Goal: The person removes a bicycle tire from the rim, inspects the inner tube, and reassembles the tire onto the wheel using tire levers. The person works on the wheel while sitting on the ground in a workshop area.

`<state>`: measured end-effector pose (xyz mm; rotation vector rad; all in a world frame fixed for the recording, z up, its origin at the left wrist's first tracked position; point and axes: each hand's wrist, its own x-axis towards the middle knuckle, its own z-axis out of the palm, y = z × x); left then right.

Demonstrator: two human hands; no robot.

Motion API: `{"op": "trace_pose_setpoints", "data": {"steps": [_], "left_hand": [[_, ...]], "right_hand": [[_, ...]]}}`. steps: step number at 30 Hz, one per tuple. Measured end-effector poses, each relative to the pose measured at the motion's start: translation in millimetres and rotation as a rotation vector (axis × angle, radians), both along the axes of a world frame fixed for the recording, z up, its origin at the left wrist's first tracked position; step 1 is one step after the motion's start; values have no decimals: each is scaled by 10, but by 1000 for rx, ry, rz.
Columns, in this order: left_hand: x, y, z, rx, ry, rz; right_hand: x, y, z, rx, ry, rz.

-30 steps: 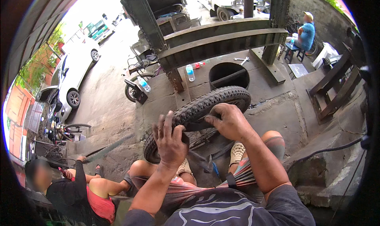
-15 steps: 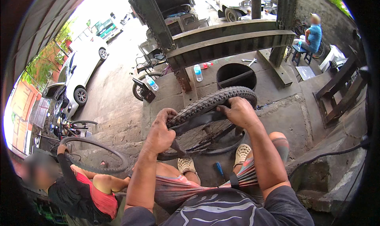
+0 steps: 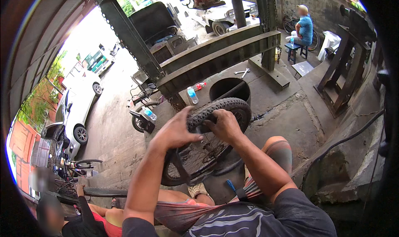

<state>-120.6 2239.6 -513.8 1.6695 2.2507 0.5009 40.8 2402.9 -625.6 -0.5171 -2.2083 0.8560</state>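
Observation:
A knobby bicycle tire (image 3: pixel 220 103) on a spoked wheel stands tilted between my knees, its top edge toward me. At its near right side my right hand (image 3: pixel 226 127) grips the tire, thumb pressed at the inner edge. My left hand (image 3: pixel 176 129) is at the tire's left side, thumb and fingers spread, with nothing held between them. A dark inner tube (image 3: pixel 181 166) hangs loose out of the wheel below my left hand, and more of it lies along the lower rim. By my shoe lies a blue-handled tool (image 3: pixel 230 184), its tip partly hidden.
Beyond the wheel stand a black round tub (image 3: pixel 230 89), water bottles (image 3: pixel 192 95) and a wrench (image 3: pixel 242 73). A heavy steel frame (image 3: pixel 220 58) rises behind them. At left a person holds another tire (image 3: pixel 106 192); another person (image 3: pixel 305 29) sits far right.
My left hand has let go of the tire and spread its fingers. The wheel has tipped more upright. My view has shifted, and the neighbour's tire has been lowered.

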Motion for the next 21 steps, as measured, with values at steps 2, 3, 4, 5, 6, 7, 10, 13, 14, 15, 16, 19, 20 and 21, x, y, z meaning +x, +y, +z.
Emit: {"op": "trace_pose_setpoints", "data": {"steps": [2, 3, 4, 5, 6, 7, 10, 13, 14, 15, 16, 19, 20, 21], "left_hand": [[60, 368, 21, -71, -5, -43], [30, 397, 13, -78, 2, -17], [-37, 418, -18, -85, 9, 3], [-119, 400, -78, -98, 9, 27], [-221, 359, -136, -58, -33, -11], [-212, 351, -117, -53, -37, -8], [-224, 236, -65, -34, -80, -9], [-228, 127, -7, -105, -151, 77], [-206, 91, 1, -117, -225, 106], [-231, 44, -62, -98, -229, 85], [-267, -8, -116, -75, -229, 60], [-174, -11, -34, -77, -173, 66], [-135, -15, 10, -89, -143, 89], [-144, -5, -10, -99, -165, 88]], "right_hand": [[-3, 97, 52, -19, -74, -16], [29, 140, 91, -79, -116, 48], [96, 190, 155, -139, -157, 108], [171, 212, 195, -205, -203, 172], [282, 190, 188, -104, -225, 224], [383, 249, 126, -87, -221, 224], [420, 361, -71, -157, -99, 185], [416, 426, -56, 415, 148, -19], [404, 371, 30, 524, 213, -152], [363, 355, -47, 500, 173, -151], [306, 366, -144, 481, 137, -155], [254, 364, -372, 340, 45, -91], [263, 299, -404, 280, 42, -88], [268, 255, -428, 220, 39, -86]]}}
